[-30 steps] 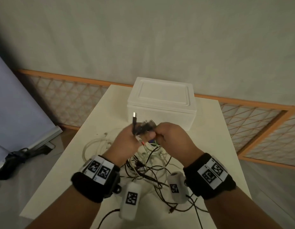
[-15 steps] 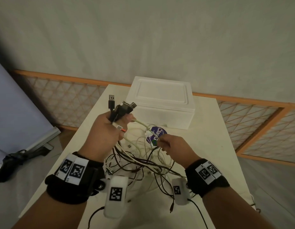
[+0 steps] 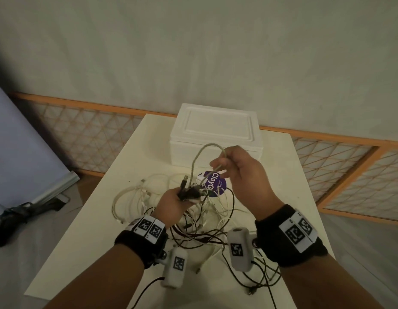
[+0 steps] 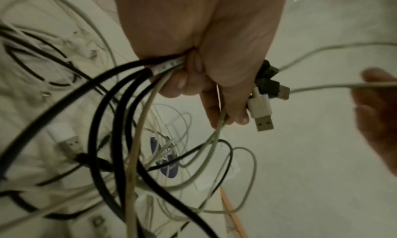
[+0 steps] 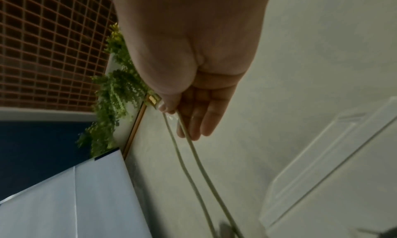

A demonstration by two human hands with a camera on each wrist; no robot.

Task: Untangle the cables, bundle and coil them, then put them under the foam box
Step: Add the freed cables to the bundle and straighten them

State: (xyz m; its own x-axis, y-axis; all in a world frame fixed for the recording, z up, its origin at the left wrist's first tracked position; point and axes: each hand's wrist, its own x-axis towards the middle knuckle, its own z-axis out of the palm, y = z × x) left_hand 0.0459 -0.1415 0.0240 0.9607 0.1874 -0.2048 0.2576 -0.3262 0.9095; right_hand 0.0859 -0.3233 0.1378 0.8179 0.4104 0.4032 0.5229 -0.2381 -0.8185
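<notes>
On the white table point(image 3: 289, 175), black and white cables point(image 3: 207, 221) lie in a tangle. My left hand point(image 3: 182, 195) grips a bunch of their plug ends point(image 3: 189, 188); the left wrist view shows its fingers point(image 4: 193, 82) curled round several black and white cords, with USB plugs point(image 4: 263, 117) sticking out. My right hand point(image 3: 222, 166) is raised above it and pinches a loop of white cable point(image 3: 202, 152), held between thumb and fingers point(image 5: 169, 111). The white foam box point(image 3: 216, 130) stands lidded at the table's far end, just behind both hands.
A loose loop of white cables point(image 3: 131, 195) lies left of the tangle. A round purple label point(image 3: 213, 184) sits on the table under the hands. An orange lattice fence point(image 3: 86, 134) runs behind the table, and a grey board point(image 3: 22, 141) leans at the left.
My left hand has come down and toward the middle with the plug ends. My right hand has risen, drawing a loop of white cable up in front of the foam box.
</notes>
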